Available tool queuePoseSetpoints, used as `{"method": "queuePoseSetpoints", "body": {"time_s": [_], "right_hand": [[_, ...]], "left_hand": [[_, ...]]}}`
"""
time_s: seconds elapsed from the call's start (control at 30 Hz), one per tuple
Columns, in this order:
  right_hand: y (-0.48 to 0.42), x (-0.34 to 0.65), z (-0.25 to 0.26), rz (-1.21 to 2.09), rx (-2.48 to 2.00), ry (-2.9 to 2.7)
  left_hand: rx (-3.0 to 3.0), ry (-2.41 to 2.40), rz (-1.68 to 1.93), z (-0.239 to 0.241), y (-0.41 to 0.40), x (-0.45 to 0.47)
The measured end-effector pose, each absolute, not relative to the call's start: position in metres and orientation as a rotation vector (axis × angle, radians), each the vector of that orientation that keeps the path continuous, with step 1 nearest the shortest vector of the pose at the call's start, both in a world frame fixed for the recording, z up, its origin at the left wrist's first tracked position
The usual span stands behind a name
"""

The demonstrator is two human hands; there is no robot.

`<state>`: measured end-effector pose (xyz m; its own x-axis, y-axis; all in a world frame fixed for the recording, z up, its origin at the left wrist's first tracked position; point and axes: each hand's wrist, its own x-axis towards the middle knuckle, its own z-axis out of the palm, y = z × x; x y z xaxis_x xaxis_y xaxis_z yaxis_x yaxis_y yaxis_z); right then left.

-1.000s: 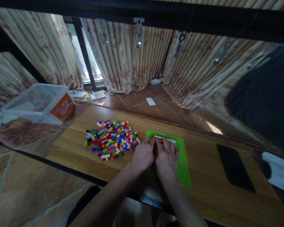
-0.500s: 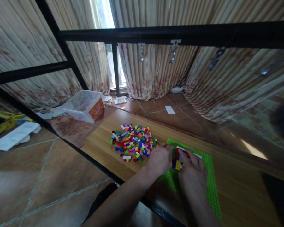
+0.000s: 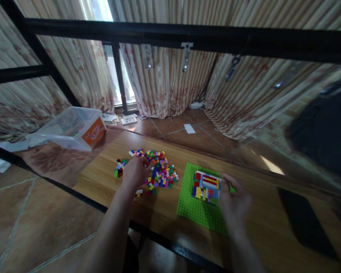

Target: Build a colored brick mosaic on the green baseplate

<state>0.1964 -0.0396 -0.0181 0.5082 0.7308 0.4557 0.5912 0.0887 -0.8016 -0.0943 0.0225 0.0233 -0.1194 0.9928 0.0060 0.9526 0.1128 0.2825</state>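
Observation:
My left hand [image 3: 135, 174] is over the left part of a loose heap of small coloured toy bricks [image 3: 160, 172], its fingers curled down among them. Whether a brick is between its fingertips is hidden. A green studded baseplate [image 3: 187, 204] lies to the right of the heap. On it sits a flat, rectangular brick build [image 3: 207, 187] with red, yellow, blue and white pieces. My right hand [image 3: 234, 197] is at the plate's right edge, thumb and forefinger apart with green showing between them. Its fingertips are beside the build's right end; I cannot tell whether they touch it.
A clear plastic box [image 3: 71, 127] with an orange label stands beyond the table's left end. A dark flat object [image 3: 305, 222] lies at the right of the wooden table [image 3: 102, 172]. A black metal bar [image 3: 159, 34] crosses in front of curtains [image 3: 170, 87].
My left hand has moved left from the brick build to the heap. My right hand has drawn off the build to its right side, uncovering it. The camera view has shifted right.

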Motion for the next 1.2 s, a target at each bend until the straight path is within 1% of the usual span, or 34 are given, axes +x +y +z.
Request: {"method": "queuePoseSetpoints", "body": {"time_s": [0.1, 0.2, 0.3, 0.4, 0.5, 0.57, 0.63, 0.73, 0.87, 1.03, 1.13, 1.2], "right_hand": [[-0.035, 0.210, -0.014, 0.243, -1.584, -0.902], [-0.033, 0.215, -0.009, 0.264, -1.574, -0.754], [-0.032, 0.213, -0.004, 0.275, -1.540, -0.731], [-0.033, 0.206, 0.000, 0.326, -1.497, -0.738], [-0.038, 0.191, 0.005, 0.445, -1.421, -0.811], [-0.043, 0.178, 0.009, 0.600, -1.367, -0.953], [-0.047, 0.166, 0.014, 0.711, -1.293, -1.185], [-0.050, 0.157, 0.019, 0.739, -1.182, -1.436], [-0.049, 0.158, 0.022, 0.750, -1.137, -1.490], [-0.051, 0.164, 0.023, 0.811, -1.145, -1.373], [-0.052, 0.180, 0.021, 0.855, -1.214, -1.271], [-0.053, 0.198, 0.018, 0.794, -1.319, -1.198]], "left_hand": [[1.980, 2.208, 0.255, 0.021, 0.024, -0.095], [1.978, 2.181, 0.283, 0.024, 0.026, -0.098], [1.878, 2.120, 0.474, 0.028, 0.028, -0.099], [1.709, 1.804, 0.791, 0.031, 0.025, -0.088], [1.433, 1.317, 0.947, 0.030, 0.017, -0.060], [1.277, 1.077, 0.857, 0.028, 0.010, -0.037], [1.137, 0.944, 0.830, 0.026, 0.003, -0.018], [0.956, 0.804, 0.840, 0.023, -0.003, -0.001], [0.801, 0.716, 0.858, 0.021, -0.005, 0.007], [0.750, 0.709, 0.826, 0.024, -0.007, 0.017], [0.791, 0.739, 0.815, 0.021, -0.009, 0.023], [0.858, 0.817, 0.846, 0.018, -0.010, 0.027]]}}
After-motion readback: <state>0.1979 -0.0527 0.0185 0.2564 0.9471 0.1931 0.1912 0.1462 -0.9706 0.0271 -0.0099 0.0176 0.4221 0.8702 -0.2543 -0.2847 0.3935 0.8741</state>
